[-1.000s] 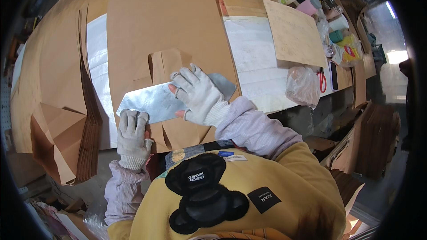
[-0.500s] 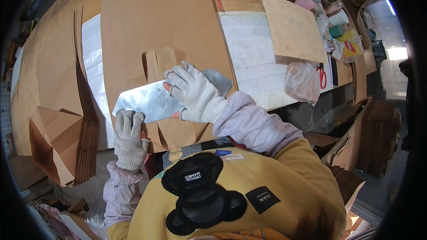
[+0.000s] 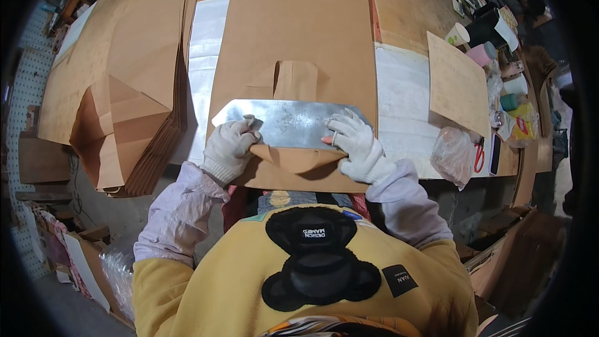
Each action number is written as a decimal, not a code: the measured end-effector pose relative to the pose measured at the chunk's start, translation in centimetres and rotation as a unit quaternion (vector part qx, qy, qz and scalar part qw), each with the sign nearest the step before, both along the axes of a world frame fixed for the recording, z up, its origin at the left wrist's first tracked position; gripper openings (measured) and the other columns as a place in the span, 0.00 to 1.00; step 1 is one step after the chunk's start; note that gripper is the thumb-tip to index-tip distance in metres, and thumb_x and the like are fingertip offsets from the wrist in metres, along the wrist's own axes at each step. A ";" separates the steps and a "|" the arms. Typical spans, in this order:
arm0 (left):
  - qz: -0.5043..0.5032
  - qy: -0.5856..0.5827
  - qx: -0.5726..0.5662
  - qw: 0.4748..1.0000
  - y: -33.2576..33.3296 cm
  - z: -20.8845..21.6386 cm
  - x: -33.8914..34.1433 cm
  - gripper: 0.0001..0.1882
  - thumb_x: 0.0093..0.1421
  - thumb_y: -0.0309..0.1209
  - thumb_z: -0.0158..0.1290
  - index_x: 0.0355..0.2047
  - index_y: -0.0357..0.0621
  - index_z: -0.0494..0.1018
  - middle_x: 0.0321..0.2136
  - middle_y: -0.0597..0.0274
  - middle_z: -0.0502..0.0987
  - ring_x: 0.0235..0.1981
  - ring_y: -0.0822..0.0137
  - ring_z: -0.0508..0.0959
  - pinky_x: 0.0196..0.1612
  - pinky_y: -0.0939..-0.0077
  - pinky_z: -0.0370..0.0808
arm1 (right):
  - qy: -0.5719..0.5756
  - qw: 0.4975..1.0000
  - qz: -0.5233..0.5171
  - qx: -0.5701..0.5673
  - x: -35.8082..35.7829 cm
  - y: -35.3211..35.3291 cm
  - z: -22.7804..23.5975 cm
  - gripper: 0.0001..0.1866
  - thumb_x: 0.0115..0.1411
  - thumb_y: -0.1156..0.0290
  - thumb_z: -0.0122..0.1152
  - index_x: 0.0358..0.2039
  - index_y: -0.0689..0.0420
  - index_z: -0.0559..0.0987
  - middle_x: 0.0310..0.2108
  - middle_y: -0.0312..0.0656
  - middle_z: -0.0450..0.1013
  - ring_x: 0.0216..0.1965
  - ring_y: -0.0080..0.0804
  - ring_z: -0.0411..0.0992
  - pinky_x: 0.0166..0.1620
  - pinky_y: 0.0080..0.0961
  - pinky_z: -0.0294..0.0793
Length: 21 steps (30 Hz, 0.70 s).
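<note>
Head view: metal plate (image 3: 290, 123) lies crosswise just ahead, its ends under the half-curled left hand (image 3: 232, 148) and loosely spread right hand (image 3: 360, 148); any firm grip is unclear.

On the table (image 3: 409, 15) ahead of you lies a paper sheet (image 3: 299, 19), with a plate (image 3: 293, 122) across its near part, your left fingers (image 3: 247, 126) toward the plate's left end, your right fingers (image 3: 342, 126) toward its right. To your left rests a bag stack (image 3: 137, 84); to your right, a board (image 3: 458, 84), with a plastic bag (image 3: 453, 156), scissors (image 3: 479, 158) and phone (image 3: 495, 155) in front.
</note>
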<state>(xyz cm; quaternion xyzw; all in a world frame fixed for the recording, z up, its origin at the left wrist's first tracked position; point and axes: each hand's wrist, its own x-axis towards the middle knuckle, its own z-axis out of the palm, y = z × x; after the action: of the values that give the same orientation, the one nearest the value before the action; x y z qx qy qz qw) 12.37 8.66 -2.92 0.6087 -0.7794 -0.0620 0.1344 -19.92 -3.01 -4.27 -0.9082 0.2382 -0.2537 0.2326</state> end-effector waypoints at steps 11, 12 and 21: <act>0.309 0.017 0.265 0.913 -7.2 4.2 -1.6 0.47 0.43 0.38 0.78 0.63 0.43 0.71 0.55 0.47 0.77 0.58 0.49 0.78 0.61 0.59 0.76 | 0.238 0.929 -0.277 0.057 2.5 0.5 1.4 0.34 0.43 0.58 0.85 0.48 0.57 0.78 0.57 0.45 0.75 0.60 0.48 0.69 0.62 0.42 0.72; 0.282 0.006 0.243 0.928 -7.9 4.6 -1.3 0.48 0.43 0.38 0.78 0.64 0.44 0.70 0.56 0.47 0.77 0.58 0.48 0.77 0.62 0.59 0.76 | 0.258 0.927 -0.268 0.054 2.8 -0.2 2.2 0.37 0.44 0.55 0.84 0.50 0.59 0.77 0.57 0.46 0.75 0.59 0.49 0.71 0.61 0.42 0.73; 0.075 -0.099 0.164 0.979 -10.8 3.4 -0.3 0.31 0.49 0.38 0.70 0.55 0.52 0.79 0.52 0.59 0.82 0.64 0.55 0.74 0.66 0.57 0.73 | 0.353 0.913 -0.175 0.104 6.5 -5.6 4.0 0.23 0.54 0.54 0.76 0.41 0.59 0.82 0.41 0.49 0.81 0.50 0.53 0.78 0.52 0.44 0.79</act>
<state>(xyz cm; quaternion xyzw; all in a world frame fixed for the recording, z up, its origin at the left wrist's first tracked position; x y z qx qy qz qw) 12.11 -2.17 0.51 0.6825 -0.7201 -0.1180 -0.0405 -13.47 -8.63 -0.30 -0.8533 0.4845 0.0733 0.1781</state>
